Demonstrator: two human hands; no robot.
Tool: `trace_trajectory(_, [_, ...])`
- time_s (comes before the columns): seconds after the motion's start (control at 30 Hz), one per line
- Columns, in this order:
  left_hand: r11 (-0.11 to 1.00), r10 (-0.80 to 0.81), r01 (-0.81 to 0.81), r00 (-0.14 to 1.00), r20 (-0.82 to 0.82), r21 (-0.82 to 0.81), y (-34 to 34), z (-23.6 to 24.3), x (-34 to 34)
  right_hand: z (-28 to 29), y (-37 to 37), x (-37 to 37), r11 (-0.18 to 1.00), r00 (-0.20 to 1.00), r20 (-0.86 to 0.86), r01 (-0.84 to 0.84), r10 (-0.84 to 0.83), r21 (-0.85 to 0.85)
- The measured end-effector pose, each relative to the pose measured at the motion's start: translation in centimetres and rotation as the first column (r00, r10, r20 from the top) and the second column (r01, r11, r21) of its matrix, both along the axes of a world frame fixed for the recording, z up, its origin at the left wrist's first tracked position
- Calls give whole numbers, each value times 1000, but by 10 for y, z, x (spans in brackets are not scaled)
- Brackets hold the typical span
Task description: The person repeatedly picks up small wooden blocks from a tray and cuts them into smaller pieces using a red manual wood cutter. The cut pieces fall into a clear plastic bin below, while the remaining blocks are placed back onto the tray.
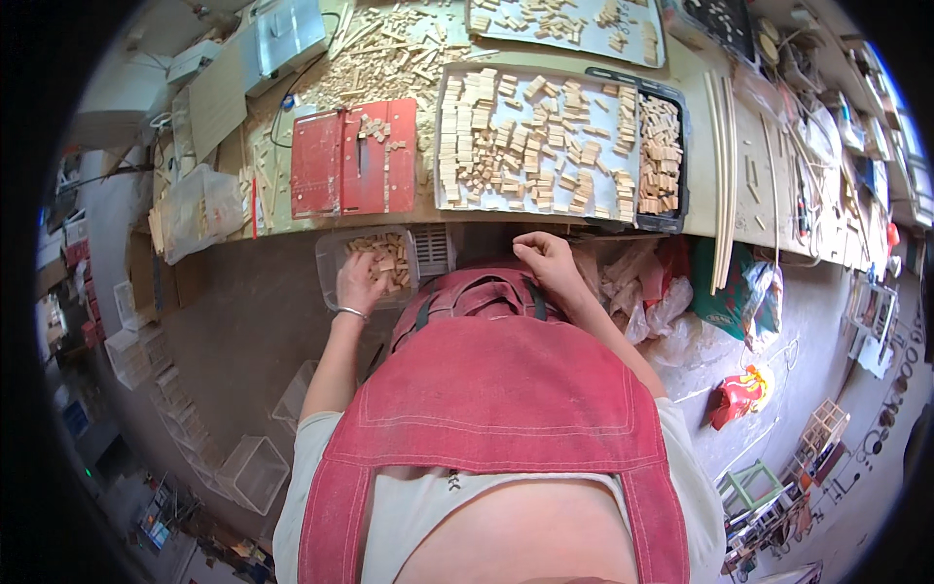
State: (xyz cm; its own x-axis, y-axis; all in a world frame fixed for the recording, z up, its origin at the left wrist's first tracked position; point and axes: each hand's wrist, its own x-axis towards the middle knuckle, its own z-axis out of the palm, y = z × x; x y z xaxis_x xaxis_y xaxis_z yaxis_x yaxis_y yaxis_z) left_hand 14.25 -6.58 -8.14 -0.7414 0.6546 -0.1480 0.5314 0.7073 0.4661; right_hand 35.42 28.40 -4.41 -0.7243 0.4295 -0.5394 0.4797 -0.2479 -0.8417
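Observation:
My left hand (360, 284) reaches over the side of a clear plastic bin (329, 255), its fingers down among small wooden blocks (393, 255). Its fingertips are hidden, so whether they grip a block does not show. Just off the front edge of the workbench, above my lap, is my right hand (547, 261). Its fingers are curled together, and anything between them is too small to make out. On the bench beyond my left hand, a red saw table (316, 175) with a slot carries several small wooden pieces (374, 127).
A shallow tray (593, 115) of wooden blocks lies ahead of my right hand, beside a black crate (678, 222) holding more. Wood offcuts (389, 63) cover the bench's back. Long wooden strips (723, 185) overhang its right side. Plastic bags (671, 316) lie below. Empty bins (255, 474) stand left.

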Motion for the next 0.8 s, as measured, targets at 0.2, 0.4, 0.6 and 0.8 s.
trace_trajectory(0.2, [970, 177, -165, 983, 53, -176, -27, -24, 10, 17, 46, 68, 934, 974, 50, 198, -222, 298])
trace_trajectory(0.4, [958, 284, -287, 955, 88, 23, -35, -42, 50, 27, 107, 98, 851, 929, -5, 342, -371, 397])
trace_trajectory(0.6, [866, 496, -500, 856, 143, -10, -45, -37, 90, 24, 153, 75, 723, 982, -13, 147, -188, 676])
trace_trajectory(0.8, [730, 681, -672, 706, 193, -119, -54, -32, 136, 18, 212, 47, 633, 994, -8, 73, -105, 770])
